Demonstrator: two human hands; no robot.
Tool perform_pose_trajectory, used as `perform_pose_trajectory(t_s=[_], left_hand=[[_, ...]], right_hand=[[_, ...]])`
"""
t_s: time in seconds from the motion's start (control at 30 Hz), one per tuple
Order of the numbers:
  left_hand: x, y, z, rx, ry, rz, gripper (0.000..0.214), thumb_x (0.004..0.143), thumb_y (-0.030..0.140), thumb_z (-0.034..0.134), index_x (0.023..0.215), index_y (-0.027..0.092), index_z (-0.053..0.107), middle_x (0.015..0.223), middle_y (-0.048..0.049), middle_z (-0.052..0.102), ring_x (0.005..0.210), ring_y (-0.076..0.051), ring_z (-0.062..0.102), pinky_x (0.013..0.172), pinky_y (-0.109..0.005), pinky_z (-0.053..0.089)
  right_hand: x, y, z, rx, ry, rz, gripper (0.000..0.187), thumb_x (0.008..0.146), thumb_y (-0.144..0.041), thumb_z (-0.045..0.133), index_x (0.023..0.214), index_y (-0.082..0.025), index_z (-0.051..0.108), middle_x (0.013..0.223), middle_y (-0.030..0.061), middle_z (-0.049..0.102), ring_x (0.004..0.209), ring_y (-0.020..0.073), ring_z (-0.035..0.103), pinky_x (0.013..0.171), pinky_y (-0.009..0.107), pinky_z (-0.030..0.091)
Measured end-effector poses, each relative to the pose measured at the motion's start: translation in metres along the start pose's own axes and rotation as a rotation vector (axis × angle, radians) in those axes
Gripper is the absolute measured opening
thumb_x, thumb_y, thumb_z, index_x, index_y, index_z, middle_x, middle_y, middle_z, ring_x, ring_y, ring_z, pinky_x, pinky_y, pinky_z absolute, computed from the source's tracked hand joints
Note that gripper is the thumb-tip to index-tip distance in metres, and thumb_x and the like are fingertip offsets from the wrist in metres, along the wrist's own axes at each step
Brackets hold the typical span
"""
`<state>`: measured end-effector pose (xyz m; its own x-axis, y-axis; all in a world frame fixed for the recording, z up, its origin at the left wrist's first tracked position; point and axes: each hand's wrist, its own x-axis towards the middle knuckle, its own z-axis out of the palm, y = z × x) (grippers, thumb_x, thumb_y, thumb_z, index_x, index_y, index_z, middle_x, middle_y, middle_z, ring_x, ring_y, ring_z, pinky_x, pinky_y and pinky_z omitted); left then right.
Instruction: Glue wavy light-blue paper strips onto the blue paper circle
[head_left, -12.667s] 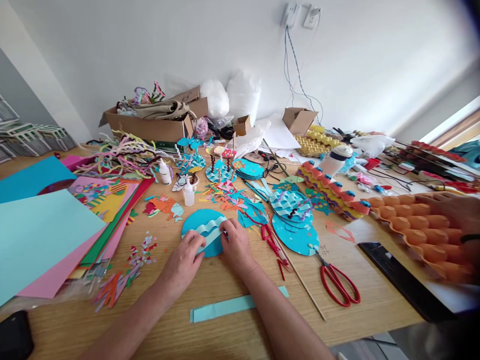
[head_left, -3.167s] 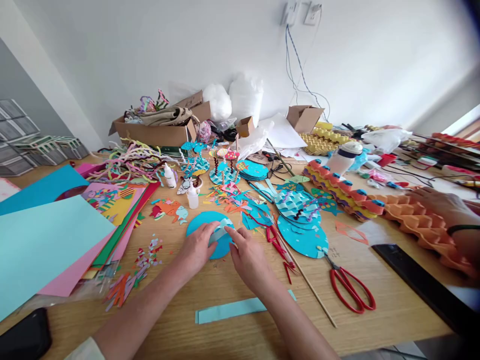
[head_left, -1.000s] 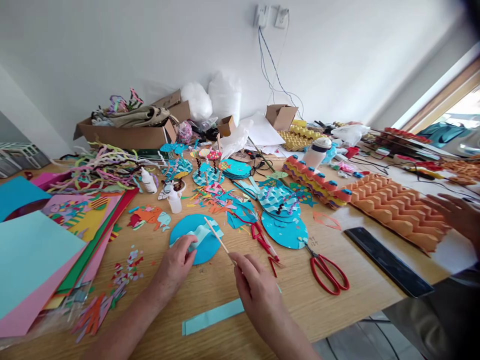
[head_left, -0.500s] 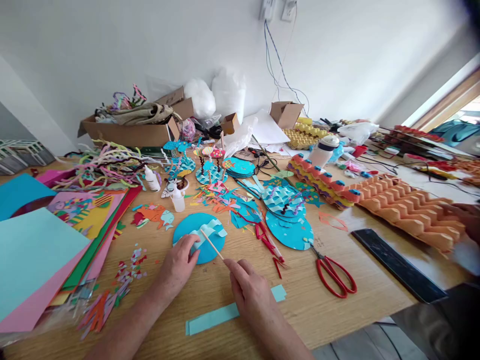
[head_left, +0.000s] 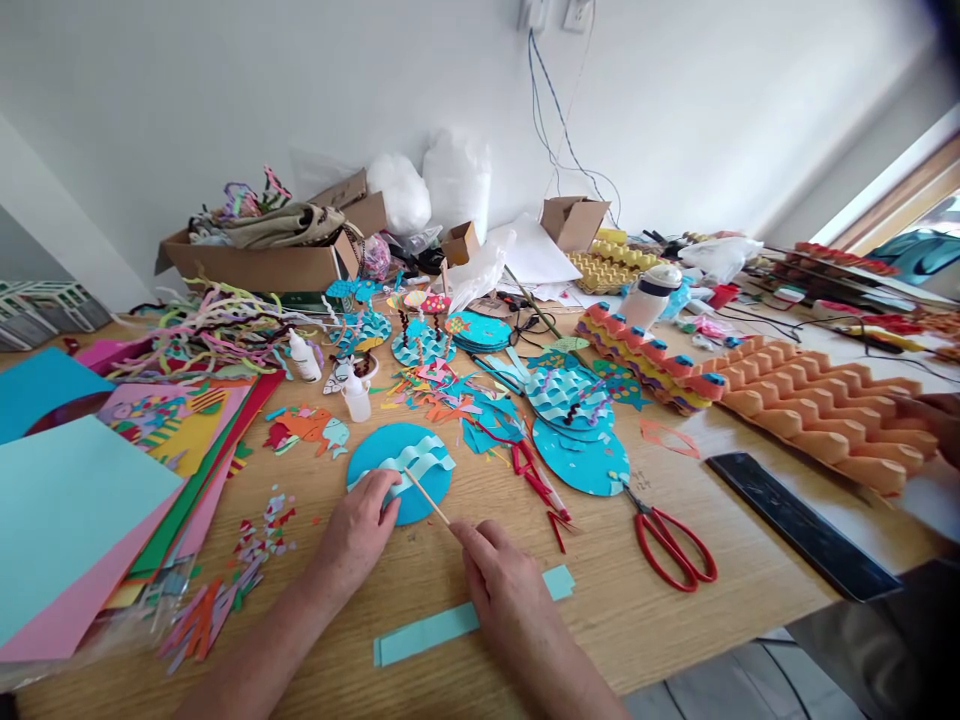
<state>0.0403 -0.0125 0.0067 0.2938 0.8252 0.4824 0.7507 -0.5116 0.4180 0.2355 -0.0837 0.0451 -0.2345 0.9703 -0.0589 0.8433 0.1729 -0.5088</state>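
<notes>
A round blue disc lies flat on the table with light-blue wavy paper strips across it. The fingers of my left hand are bent and pressed onto the left end of a strip, hiding part of it and the disc's edge. Pinched in my right hand is a thin wooden stick, its far tip touching the strips near the disc's middle. Under my right forearm and hand lie flat light-blue paper strips, partly covered.
Red-handled scissors and a black slab lie to the right, beside an orange egg tray. Small white glue bottles stand behind the disc. Coloured paper sheets fill the left. Another person's hand shows at the right edge.
Both hands keep nearly the same pose on the disc. The stick's tip has shifted very slightly along the strips, and the whole view has moved a little.
</notes>
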Motion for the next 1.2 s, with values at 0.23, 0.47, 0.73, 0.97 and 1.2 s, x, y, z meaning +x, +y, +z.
perform_pose_trajectory(t_s=[0.23,0.47,0.73,0.97,1.2], left_hand=[[0.0,-0.0001,-0.0009,0.006,0.018,0.031,0.014,0.081,0.015,0.041,0.09,0.022,0.05,0.079,-0.0011,0.062,0.054,-0.014,0.056,0.055,-0.026,0.049],[0.0007,0.001,0.0006,-0.006,0.034,0.072,0.012,0.083,0.017,0.041,0.089,0.021,0.051,0.078,-0.0018,0.063,0.066,-0.016,0.062,0.06,-0.026,0.051],[0.0014,-0.0006,0.0022,-0.011,0.046,0.109,0.013,0.084,0.015,0.042,0.088,0.021,0.053,0.084,-0.0033,0.064,0.08,-0.017,0.063,0.071,-0.029,0.053],[0.0025,-0.0024,0.0053,0.012,0.04,0.112,0.014,0.086,0.016,0.04,0.088,0.022,0.053,0.084,-0.0031,0.062,0.081,-0.018,0.063,0.072,-0.031,0.053],[0.003,-0.0014,0.0041,0.037,0.015,0.103,0.016,0.086,0.016,0.038,0.09,0.022,0.053,0.085,-0.003,0.061,0.082,-0.018,0.062,0.073,-0.031,0.053]], right_hand=[[0.0026,-0.0032,-0.0024,-0.035,-0.049,0.048,0.039,0.084,-0.006,0.039,0.114,-0.023,0.056,0.094,0.0048,0.061,0.078,0.016,0.062,0.061,0.021,0.04],[0.0021,-0.003,-0.0007,-0.056,-0.043,0.057,0.039,0.084,-0.006,0.039,0.114,-0.024,0.056,0.094,0.004,0.06,0.078,0.0163,0.062,0.058,0.021,0.038],[0.0034,-0.0024,0.001,-0.055,-0.043,0.059,0.039,0.083,-0.006,0.04,0.112,-0.025,0.057,0.094,0.0036,0.06,0.078,0.0151,0.061,0.057,0.02,0.036],[0.002,-0.0022,0.0023,-0.051,-0.041,0.051,0.039,0.083,-0.005,0.04,0.114,-0.024,0.056,0.094,0.0043,0.06,0.079,0.0162,0.062,0.059,0.021,0.039],[-0.0025,-0.0011,0.0033,-0.045,-0.039,0.037,0.04,0.083,-0.005,0.039,0.114,-0.023,0.056,0.093,0.0046,0.06,0.078,0.0148,0.062,0.063,0.02,0.04]])
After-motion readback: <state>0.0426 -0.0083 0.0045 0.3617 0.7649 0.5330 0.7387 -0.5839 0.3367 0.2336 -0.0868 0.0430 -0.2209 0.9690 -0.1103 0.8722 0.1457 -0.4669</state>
